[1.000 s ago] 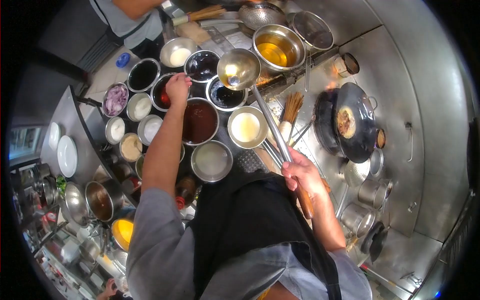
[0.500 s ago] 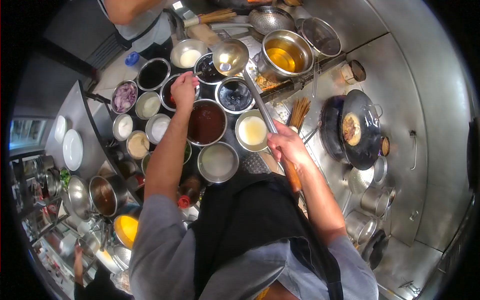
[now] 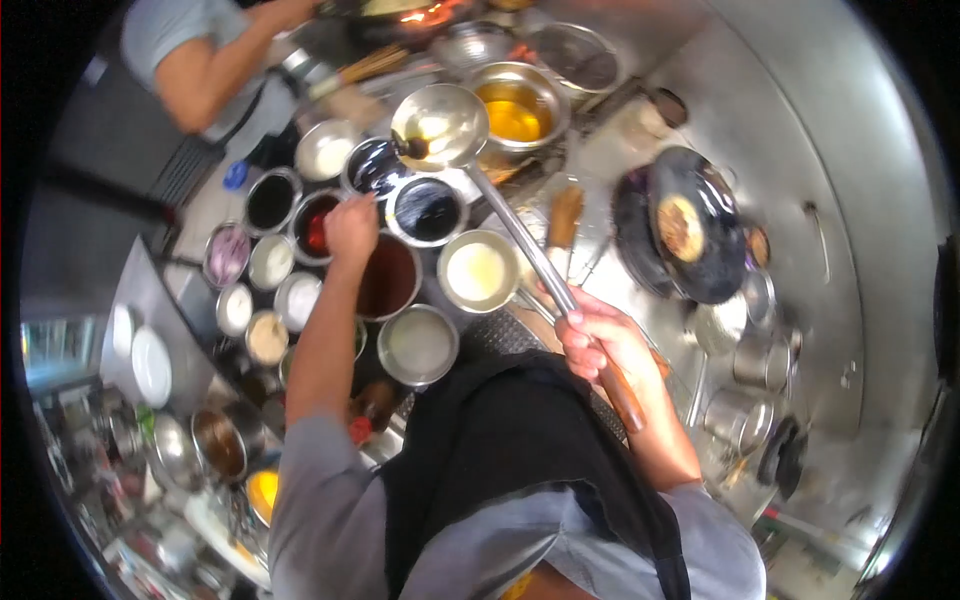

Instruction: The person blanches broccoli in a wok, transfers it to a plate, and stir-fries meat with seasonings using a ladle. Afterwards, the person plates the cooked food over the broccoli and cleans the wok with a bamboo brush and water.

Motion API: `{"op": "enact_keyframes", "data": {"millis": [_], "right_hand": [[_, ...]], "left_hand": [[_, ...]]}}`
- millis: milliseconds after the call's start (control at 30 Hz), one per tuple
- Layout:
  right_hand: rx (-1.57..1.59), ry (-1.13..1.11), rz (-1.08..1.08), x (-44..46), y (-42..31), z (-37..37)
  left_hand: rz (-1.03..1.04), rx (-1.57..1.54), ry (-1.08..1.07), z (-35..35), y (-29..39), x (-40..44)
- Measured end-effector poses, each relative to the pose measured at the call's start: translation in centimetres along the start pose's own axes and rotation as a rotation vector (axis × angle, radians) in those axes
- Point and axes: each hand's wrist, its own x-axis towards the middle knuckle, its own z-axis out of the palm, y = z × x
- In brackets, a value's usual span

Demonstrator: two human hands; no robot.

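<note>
"Where is the long-shafted, round steel ladle with a brown wooden handle (image 3: pixel 527 242) held?"

"Its bowl is raised at the far side, just left of the round silver pot of golden oil (image 3: pixel 530 80); its handle is wrapped by the right grip (image 3: pixel 603 345)."

"And the left grip (image 3: pixel 353 228)?"

"Its fingers are curled near the round steel bowl of red liquid (image 3: pixel 300 245); whether anything is pinched cannot be made out."

"What could go wrong?"

"If the ladle were tilted, the dark brown liquid (image 3: pixel 411 148) at its left rim could be spilled. Rims could be knocked, so tightly are the bowls packed. The round, browned food (image 3: pixel 680 228) in the black wok (image 3: pixel 715 275) at right could be scorched if heated unwatched."

"What stands in the way?"

"Between ladle and wok, a brown bristle brush (image 3: pixel 566 215) is set; at far left, space is taken by a co-worker's grey sleeve (image 3: pixel 190 45)."
</note>
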Motion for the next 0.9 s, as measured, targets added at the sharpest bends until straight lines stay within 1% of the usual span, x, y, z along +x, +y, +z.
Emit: {"op": "enact_keyframes", "data": {"millis": [67,133,200,267,300,367,400,467,533,567,600,633,667,733,767,800,867,900], "right_hand": [[0.035,0.026,-0.107,-4.5,-0.7,-1.2],[0.020,0.065,-0.245,-8.8,-1.0,-3.2],[0.013,0.226,-0.372,-12.5,-1.3,-5.0],[-0.105,0.413,-0.522,-14.8,-1.7,-7.4],[-0.099,0.415,-0.537,-15.5,-2.0,-9.1],[-0.357,0.739,-0.620,-15.8,-2.7,-13.4],[-0.350,0.738,-0.630,-15.8,-3.1,-15.6],[-0.716,0.999,-0.580,-15.0,-4.3,-20.3],[-0.868,1.048,-0.461,-13.8,-5.8,-26.7],[-0.864,1.042,-0.463,-12.2,-6.1,-31.1],[-1.089,1.171,-0.464,-10.3,-6.2,-35.9],[-1.317,1.295,-0.458,-9.6,-6.1,-38.7],[-1.312,1.289,-0.454,-9.8,-6.0,-38.9],[-1.127,1.218,-0.299,-10.3,-6.6,-35.3],[-0.943,1.089,-0.256,-12.4,-7.3,-31.6],[-0.941,1.078,-0.255,-13.0,-6.5,-33.0],[-1.170,1.046,-0.367,-13.9,-5.6,-37.0],[-1.375,1.112,-0.468,-13.8,-5.1,-37.9]], "left_hand": [[0.012,0.034,-0.187,-1.2,1.5,-0.3],[0.097,-0.018,-0.208,-2.5,2.5,-0.6],[0.098,-0.029,-0.199,-4.5,4.0,-0.2],[0.155,-0.069,-0.148,-6.3,4.8,0.5],[0.178,-0.092,-0.131,-7.6,5.9,0.9],[0.181,-0.162,-0.123,-10.4,8.9,1.8],[0.202,-0.168,-0.103,-11.8,10.8,2.2],[0.250,-0.176,-0.091,-13.9,14.7,3.0],[0.288,-0.179,-0.084,-15.6,19.0,3.1],[0.344,-0.197,-0.066,-16.3,21.4,3.0],[0.400,-0.215,-0.050,-16.5,23.7,2.8],[0.438,-0.208,-0.059,-16.3,25.5,2.5],[0.448,-0.243,-0.079,-16.1,27.6,2.0],[0.482,-0.260,-0.112,-15.5,31.0,0.4],[0.499,-0.292,-0.112,-14.9,32.5,-0.6],[0.517,-0.326,-0.113,-14.3,33.9,-1.7],[0.473,-0.403,-0.184,-13.8,36.8,-3.9],[0.424,-0.458,-0.204,-13.4,37.9,-4.9]]}}
